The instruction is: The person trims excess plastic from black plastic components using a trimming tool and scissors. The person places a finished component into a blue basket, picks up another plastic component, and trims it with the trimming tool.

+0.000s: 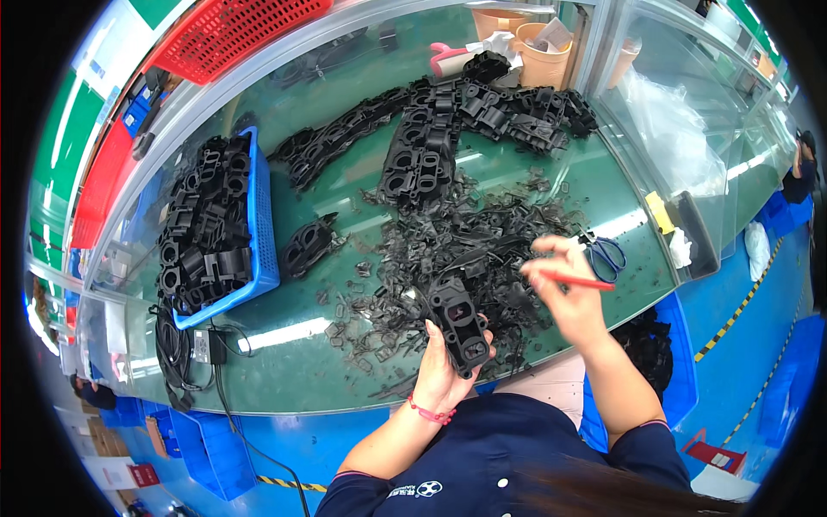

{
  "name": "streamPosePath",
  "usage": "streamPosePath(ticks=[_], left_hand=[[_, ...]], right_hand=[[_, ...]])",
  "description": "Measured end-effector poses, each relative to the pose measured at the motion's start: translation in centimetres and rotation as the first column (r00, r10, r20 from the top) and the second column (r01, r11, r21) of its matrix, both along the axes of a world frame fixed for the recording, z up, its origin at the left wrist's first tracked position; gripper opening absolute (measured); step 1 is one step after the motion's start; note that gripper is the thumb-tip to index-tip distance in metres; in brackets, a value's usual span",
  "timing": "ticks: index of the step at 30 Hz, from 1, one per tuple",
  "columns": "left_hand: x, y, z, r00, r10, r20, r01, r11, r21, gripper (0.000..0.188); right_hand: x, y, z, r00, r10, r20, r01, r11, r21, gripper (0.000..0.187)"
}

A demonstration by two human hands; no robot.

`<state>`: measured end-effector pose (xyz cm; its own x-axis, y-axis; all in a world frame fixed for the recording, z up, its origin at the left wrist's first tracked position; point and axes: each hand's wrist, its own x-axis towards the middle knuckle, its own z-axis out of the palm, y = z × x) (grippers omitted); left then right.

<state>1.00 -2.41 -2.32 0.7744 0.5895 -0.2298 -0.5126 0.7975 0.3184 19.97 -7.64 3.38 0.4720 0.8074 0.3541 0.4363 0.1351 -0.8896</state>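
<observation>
Just below the middle of the frame the left hand grips a black plastic part from below, fingers wrapped round its lower end. The part is a moulded block, longer than wide, its long axis running from the upper left down to the lower right in the picture, the upper end pointing toward the scrap heap on the counter. Its face shows two rounded rectangular openings, one above the other, with raised rims; the surface is matt and dark with ribbed edges.

To its right the right hand pinches a thin red tool, a pencil-like stick lying nearly level with its tip toward the right. The grip here is clenched on the stick between thumb and fingers.

Behind both hands the glossy green counter carries a loose heap of black trimmings, thin and curled. Further up lies a long pile of like black parts. At the left a blue basket of lattice plastic holds more of them. Blue-handled scissors lie right of the heap. Tan cups stand at the top.
</observation>
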Motion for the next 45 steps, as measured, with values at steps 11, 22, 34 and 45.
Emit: streamPosePath(ticks=[11,22,34,45], left_hand=[[0.2,0.5,0.6,0.993,0.027,-0.116,-0.018,0.997,0.079,0.064],[1.0,0.0,1.3,0.972,0.149,-0.182,-0.113,0.974,0.194,0.062],[0.9,-0.3,2.7,0.939,0.223,-0.263,-0.081,0.885,0.459,0.064],[0.8,0.3,3.7,0.846,0.292,-0.447,0.111,0.723,0.682,0.086]], right_hand=[[-4.5,-1.5,0.3,0.785,0.392,-0.480,-0.469,0.882,-0.047,0.015],[-5.3,-1.5,0.6,0.849,0.154,0.505,-0.168,0.986,-0.018,0.019],[1.1,0.5,-2.3,0.827,-0.247,0.505,0.072,0.937,0.341,0.027],[0.9,-0.2,0.6,0.998,0.065,-0.005,-0.065,0.998,0.024,0.011]])
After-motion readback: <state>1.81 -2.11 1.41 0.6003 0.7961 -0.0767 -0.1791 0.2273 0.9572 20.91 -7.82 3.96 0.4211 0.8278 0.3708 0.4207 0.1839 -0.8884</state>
